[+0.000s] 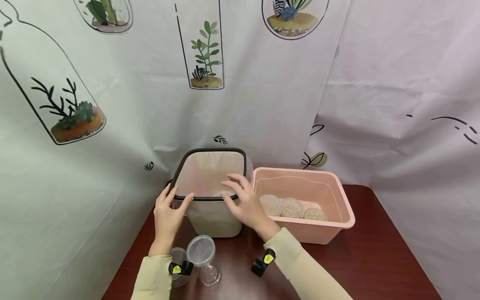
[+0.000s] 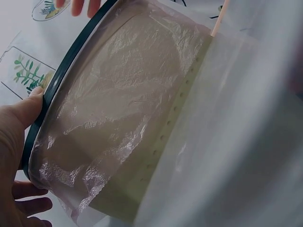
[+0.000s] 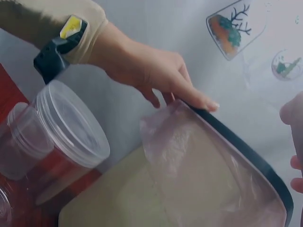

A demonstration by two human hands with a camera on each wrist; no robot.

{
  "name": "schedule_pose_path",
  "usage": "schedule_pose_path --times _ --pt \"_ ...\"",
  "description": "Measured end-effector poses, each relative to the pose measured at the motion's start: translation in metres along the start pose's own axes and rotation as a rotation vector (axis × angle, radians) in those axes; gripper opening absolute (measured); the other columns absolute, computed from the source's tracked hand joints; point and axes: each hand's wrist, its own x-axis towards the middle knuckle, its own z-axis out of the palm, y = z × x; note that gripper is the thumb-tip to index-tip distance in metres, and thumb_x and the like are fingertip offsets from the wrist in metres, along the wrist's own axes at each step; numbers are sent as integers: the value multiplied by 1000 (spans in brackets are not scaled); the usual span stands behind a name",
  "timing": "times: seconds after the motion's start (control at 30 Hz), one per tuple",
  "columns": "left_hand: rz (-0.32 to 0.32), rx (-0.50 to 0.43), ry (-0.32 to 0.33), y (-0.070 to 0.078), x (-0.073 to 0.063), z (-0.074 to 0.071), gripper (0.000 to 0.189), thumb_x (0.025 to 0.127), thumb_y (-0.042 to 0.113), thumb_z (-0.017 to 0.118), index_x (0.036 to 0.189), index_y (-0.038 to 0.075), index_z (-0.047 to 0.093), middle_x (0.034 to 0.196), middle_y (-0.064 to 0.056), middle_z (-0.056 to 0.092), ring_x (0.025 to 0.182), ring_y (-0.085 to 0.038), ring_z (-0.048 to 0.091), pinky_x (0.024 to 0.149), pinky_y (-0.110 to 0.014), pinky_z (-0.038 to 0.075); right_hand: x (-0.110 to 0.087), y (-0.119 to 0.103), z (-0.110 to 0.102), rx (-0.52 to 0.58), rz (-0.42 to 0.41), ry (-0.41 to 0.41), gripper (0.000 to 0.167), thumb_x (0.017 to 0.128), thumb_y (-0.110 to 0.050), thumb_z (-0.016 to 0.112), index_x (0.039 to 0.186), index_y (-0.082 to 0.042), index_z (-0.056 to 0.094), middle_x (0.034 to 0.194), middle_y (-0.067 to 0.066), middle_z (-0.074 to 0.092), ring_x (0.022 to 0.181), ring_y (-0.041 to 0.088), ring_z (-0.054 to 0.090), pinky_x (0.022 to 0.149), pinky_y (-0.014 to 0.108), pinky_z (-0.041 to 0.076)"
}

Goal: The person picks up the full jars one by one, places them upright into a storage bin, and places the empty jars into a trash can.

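A pale trash bin [image 1: 215,221] with a black rim [image 1: 210,198] stands upright at the table's back, lined with a thin translucent plastic bag [image 2: 128,80]. At its front left corner my left hand [image 1: 166,218] grips the rim, the thumb on top and the other fingers around the outside, as the right wrist view also shows. My right hand [image 1: 247,204] is over the front right corner, holding nothing, with fingers spread and loosely bent. In the right wrist view its thumb and fingertips stand apart from the rim. A pale round edge shows inside the bin.
To the right, a pink plastic basin [image 1: 303,230] holds three round clear containers [image 1: 291,207] of beige pellets. Clear plastic jars [image 1: 201,250] stand in front of the bin, beside my left wrist. Behind hangs a white cloth [image 1: 258,104] printed with plants.
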Motion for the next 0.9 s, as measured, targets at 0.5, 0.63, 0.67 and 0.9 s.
schedule_pose_path --times 0.5,0.63,0.67,0.9 --pt "19 -4 -13 1 7 1 62 72 29 81 123 1 60 135 -19 46 122 -39 40 91 -58 37 -19 -26 4 41 -113 77 26 88 -17 62 111 -3 61 117 18 55 108 28 53 89 38 43" --pt "37 -17 -3 1 8 3 62 72 28 81 123 0 59 134 -20 46 122 -40 40 91 -59 36 -25 -32 7 58 -165 70 27 88 -15 62 110 -1 62 117 20 55 107 30 53 91 39 43" --pt "37 -19 -3 1 7 3 61 73 28 80 123 1 59 135 -20 46 122 -40 40 91 -60 35 -27 -34 7 58 -175 69 27 87 -15 62 110 0 62 117 20 55 107 31 53 91 39 43" --pt "2 -31 -11 -5 -4 1 56 76 27 78 124 6 60 137 -17 45 124 -38 40 93 -60 33 -49 -41 15 73 -199 33 28 85 -14 65 108 1 63 117 18 56 105 29 55 89 34 45"
